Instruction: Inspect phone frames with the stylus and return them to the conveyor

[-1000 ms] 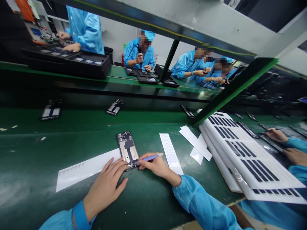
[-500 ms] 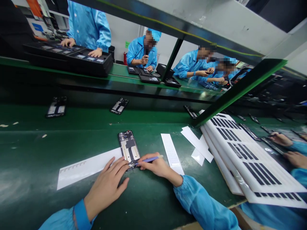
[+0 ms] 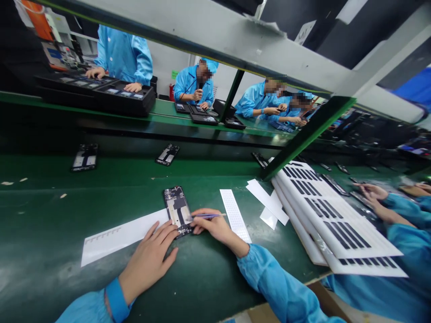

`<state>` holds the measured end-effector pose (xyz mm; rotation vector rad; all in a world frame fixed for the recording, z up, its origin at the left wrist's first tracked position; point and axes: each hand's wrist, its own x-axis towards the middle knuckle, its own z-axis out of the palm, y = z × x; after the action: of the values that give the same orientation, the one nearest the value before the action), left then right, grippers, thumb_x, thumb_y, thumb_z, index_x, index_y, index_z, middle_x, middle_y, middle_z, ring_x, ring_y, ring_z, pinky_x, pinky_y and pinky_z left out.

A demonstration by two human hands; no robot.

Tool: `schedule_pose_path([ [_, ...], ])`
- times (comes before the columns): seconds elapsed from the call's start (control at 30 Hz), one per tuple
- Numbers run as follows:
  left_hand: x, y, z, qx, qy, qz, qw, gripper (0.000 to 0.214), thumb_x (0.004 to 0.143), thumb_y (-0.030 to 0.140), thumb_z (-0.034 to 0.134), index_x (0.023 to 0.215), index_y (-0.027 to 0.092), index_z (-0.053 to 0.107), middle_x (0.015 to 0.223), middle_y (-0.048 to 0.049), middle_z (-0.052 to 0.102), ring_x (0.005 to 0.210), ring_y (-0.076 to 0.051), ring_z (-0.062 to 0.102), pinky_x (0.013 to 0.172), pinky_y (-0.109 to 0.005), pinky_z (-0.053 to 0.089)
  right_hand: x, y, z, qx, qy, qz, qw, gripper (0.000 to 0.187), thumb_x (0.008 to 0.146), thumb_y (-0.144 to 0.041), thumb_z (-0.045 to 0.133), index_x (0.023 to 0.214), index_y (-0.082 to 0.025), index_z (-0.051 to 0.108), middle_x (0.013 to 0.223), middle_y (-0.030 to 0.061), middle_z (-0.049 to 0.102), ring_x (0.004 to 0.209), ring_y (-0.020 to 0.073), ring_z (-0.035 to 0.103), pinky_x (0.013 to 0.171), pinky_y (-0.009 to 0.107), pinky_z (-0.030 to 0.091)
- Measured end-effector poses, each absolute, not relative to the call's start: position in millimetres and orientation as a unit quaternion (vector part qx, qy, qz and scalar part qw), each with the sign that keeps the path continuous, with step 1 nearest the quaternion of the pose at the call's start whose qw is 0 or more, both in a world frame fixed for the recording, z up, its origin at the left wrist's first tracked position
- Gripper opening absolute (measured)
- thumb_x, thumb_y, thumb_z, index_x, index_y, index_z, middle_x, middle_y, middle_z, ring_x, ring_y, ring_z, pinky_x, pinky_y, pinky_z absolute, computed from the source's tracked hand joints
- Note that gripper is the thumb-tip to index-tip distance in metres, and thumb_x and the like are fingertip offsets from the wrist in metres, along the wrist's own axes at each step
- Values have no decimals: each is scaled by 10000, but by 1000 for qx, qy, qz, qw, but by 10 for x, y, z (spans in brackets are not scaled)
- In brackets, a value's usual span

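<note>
The left hand [image 3: 148, 258] lies spread, fingertips steadying the lower end of an open-backed phone [image 3: 178, 208] flat on the green desk [image 3: 202, 278], the right hand [image 3: 210, 224] pinching a thin blue tool [image 3: 208, 216] at its right edge: work looks midway, internals uncovered

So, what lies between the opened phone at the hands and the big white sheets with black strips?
In the head view: the right hand with a thin tool, a narrow dotted white strip, then loose white slips on the green mat.
</note>
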<state>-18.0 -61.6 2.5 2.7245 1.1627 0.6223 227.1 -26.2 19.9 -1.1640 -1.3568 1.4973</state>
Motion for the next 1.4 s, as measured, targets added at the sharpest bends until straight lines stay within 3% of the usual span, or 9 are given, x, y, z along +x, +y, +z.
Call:
schedule_pose_path([
  [0.13, -192, -617, 6, 892, 386, 226, 66, 380, 922, 312, 507, 1294, 232, 494, 1345, -57, 559, 1255, -237, 516, 1131, -503, 343, 2111, -385, 284, -553, -550, 394, 486, 389, 955, -522, 462, 1139, -200, 577, 991, 105, 705, 901, 219, 693, 780, 357, 562],
  [0.2, -192, -630, 19, 873, 406, 258, 75, 415, 916, 304, 506, 1319, 218, 455, 1375, -89, 515, 1242, -247, 519, 1094, -494, 397, 1955, -451, 299, -574, -631, 300, 427, 361, 910, -465, 566, 1158, -204, 539, 1186, 132, 640, 1098, 261, 622, 925, 411, 504],
  [0.33, -205, -677, 55, 820, 440, 356, 86, 373, 901, 262, 497, 1269, 215, 458, 1368, -131, 465, 1274, -283, 468, 1038, -488, 449, 1585, -472, 245, -573, -737, 185, 306, 715, 657, -377, 820, 1246, -188, 461, 1355, 174, 515, 1282, 348, 471, 1053, 476, 394],
  [0.6, -250, -664, -118, 850, 432, 300, 6, 370, 886, 276, 518, 1251, 219, 506, 1257, -104, 566, 1199, -288, 523, 1055, -540, 389, 1704, 56, 243, -595, -745, 141, 269, 514, 609, -172, 735, 1077, -223, 525, 1165, 91, 646, 1074, 288, 601, 880, 372, 458],
  [0.77, -238, -633, -194, 867, 424, 255, -59, 354, 882, 279, 520, 1234, 265, 544, 1264, -26, 598, 1239, -258, 502, 1118, -518, 303, 2111, 941, 380, -729, -637, 77, 241, 376, 698, -232, 719, 1032, -239, 545, 960, 14, 687, 896, 217, 653, 793, 275, 445],
  [1.07, -254, -559, -230, 867, 390, 265, -164, 429, 774, 264, 540, 1203, 268, 571, 1218, -12, 639, 1178, -257, 547, 1069, -454, 366, 1969, 2008, 611, -811, -536, 70, 221, 432, 893, -411, 566, 1184, -98, 509, 1138, 243, 631, 1103, 344, 602, 886, 412, 425],
  [1.17, -263, -507, -272, 856, 378, 293, -195, 453, 725, 239, 539, 1175, 256, 583, 1185, -14, 656, 1143, -252, 569, 1080, -443, 333, 1377, 2129, 513, -813, -530, 104, 219, 686, 798, -569, 639, 1233, -60, 488, 1147, 272, 620, 1114, 384, 585, 900, 460, 420],
  [1.27, -298, -435, -368, 853, 359, 309, -218, 435, 743, 273, 539, 1174, 237, 584, 1183, -33, 658, 1126, -251, 584, 1051, -433, 354, 865, 2218, 420, -811, -526, 105, 233, 862, 674, -512, 774, 1294, -18, 438, 1363, 351, 440, 1318, 436, 375, 1021, 528, 300],
  [1.4, -339, -345, -485, 865, 337, 297, -225, 436, 793, 320, 547, 1220, 231, 562, 1217, -56, 645, 1154, -251, 583, 965, -419, 442, 685, 2279, 467, -800, -520, 127, 271, 801, 687, -366, 799, 1296, -7, 421, 1346, 357, 446, 1297, 420, 386, 1025, 513, 294],
])
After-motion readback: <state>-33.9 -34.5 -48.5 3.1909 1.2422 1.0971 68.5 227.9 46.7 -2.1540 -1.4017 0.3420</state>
